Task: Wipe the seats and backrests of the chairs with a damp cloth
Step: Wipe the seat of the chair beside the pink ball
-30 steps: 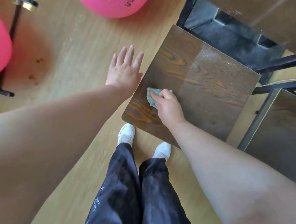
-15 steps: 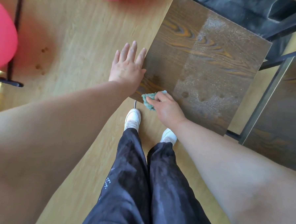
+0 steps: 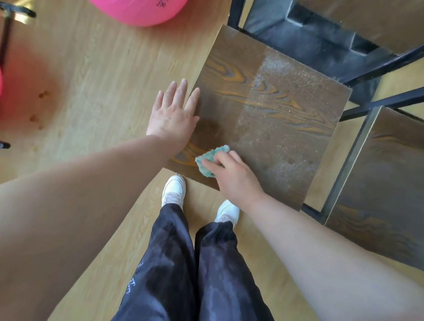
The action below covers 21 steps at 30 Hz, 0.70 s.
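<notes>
The cloth [image 3: 209, 160] is gripped by the curled fingers of the right hand [image 3: 232, 177] at the seat's [image 3: 224, 87] near-left corner. The dusty half [image 3: 291, 132] (pale, speckled) lies rightward of it. The left hand [image 3: 171, 114] is laid flat, fingers straight, on the left edge.

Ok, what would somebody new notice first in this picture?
Probably the big pink ball at the top, on the pale floor. Then the wooden seat in the middle, dark on its left, dusty on its right, where the right hand holds a green cloth near the front corner.
</notes>
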Motion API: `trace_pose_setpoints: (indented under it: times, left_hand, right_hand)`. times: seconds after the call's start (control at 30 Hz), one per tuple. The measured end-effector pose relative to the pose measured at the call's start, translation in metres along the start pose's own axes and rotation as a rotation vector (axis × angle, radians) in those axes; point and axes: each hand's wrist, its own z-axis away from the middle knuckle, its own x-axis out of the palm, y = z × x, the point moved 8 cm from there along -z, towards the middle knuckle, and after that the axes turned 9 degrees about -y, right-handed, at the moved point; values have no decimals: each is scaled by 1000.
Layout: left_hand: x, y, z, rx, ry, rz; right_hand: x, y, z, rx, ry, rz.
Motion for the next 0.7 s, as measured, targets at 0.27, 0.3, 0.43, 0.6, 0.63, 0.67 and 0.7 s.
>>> trace_pose_setpoints:
  times: [0.27,0.3,0.43,0.6,0.63,0.67,0.7]
  left_hand:
    - [-37,29,-47,35,32,-30]
    - [-41,30,-53,38,35,-36]
    - [-51,31,-69,35,37,-54]
    - [-50,27,-75,34,30,-63]
    - [-48,26,-76,33,30,-60]
    - [-47,24,-76,31,28,-57]
    - [-45,22,-75,29,24,-54]
  right_hand:
    - [-166,119,-62,273,541,-190]
    - [-182,128,-72,292,551,-198]
    - [-214,155,-103,341,507,-187]
    - [-202,168,-121,379,365,-168]
    - [-201,167,-123,381,359,-169]
    - [-201,167,-125,389,360,-170]
    - [-202,167,-127,403,367,-172]
